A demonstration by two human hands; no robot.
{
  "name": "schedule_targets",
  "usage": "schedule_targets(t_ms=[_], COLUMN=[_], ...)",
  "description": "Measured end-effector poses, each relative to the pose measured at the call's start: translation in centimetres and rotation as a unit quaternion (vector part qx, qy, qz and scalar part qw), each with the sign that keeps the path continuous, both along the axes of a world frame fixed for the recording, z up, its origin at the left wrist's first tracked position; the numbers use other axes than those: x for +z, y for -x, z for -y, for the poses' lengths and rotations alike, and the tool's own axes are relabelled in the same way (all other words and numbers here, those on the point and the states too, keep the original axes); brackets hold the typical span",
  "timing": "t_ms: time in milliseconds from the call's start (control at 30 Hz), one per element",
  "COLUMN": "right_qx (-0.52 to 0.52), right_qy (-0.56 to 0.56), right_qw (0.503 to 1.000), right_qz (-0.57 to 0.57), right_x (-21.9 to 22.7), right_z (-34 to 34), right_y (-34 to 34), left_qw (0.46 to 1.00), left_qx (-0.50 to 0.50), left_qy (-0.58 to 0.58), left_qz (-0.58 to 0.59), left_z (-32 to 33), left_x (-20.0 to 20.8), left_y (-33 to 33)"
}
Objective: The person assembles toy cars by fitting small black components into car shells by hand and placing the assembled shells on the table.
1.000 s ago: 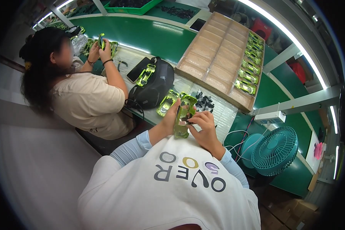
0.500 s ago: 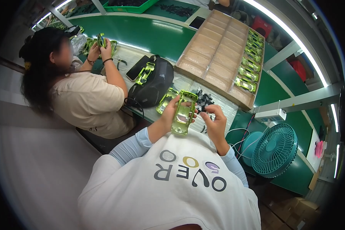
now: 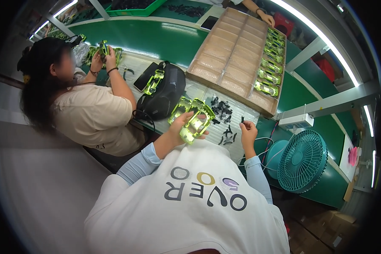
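My left hand (image 3: pixel 178 132) is closed around a glossy lime-green plastic shell (image 3: pixel 197 125), a long frame with an open middle, held tilted over the table's near edge. Just behind it lies another lime-green shell (image 3: pixel 182 107), partly covered. Off to the right, my right hand (image 3: pixel 248 132) pinches a small black part (image 3: pixel 242 120) between thumb and finger, apart from the shell. Between the hands, a heap of small black parts (image 3: pixel 221 111) is on the pale work surface, with several looser black strips (image 3: pixel 228 135) nearer me.
A brown compartment tray (image 3: pixel 224 55) stands beyond, lime-green shells along its right column; another person's hand (image 3: pixel 266 18) is at its far end. A black bag (image 3: pixel 167 95) bears a shell. At left a co-worker (image 3: pixel 93 97) handles one. A teal fan (image 3: pixel 302 161) stands right.
My right hand has moved right, away from the shell, and the black part now shows in its fingers. The held shell has tilted. A person's hand has appeared at the tray's far end.
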State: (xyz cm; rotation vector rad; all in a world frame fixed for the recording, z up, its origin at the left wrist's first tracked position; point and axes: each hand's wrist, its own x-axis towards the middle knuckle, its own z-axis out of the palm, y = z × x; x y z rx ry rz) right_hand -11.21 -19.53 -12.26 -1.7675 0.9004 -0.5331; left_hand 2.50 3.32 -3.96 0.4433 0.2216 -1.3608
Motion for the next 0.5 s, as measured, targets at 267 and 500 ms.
schedule_targets(t_ms=[267, 500], right_qx=[0.208, 0.080], right_qy=[-0.259, -0.204], right_qw=[0.927, 0.955], right_qz=[0.173, 0.199], right_x=[10.4, 9.0], right_z=[-5.7, -7.1], right_y=[-5.2, -4.0], left_qw=[0.979, 0.999], left_qx=[-0.192, 0.011], left_qy=[0.073, 0.037], left_qz=[0.009, -0.021], left_z=[2.1, 2.0], left_x=[0.9, 4.7], left_y=[-0.4, 0.0])
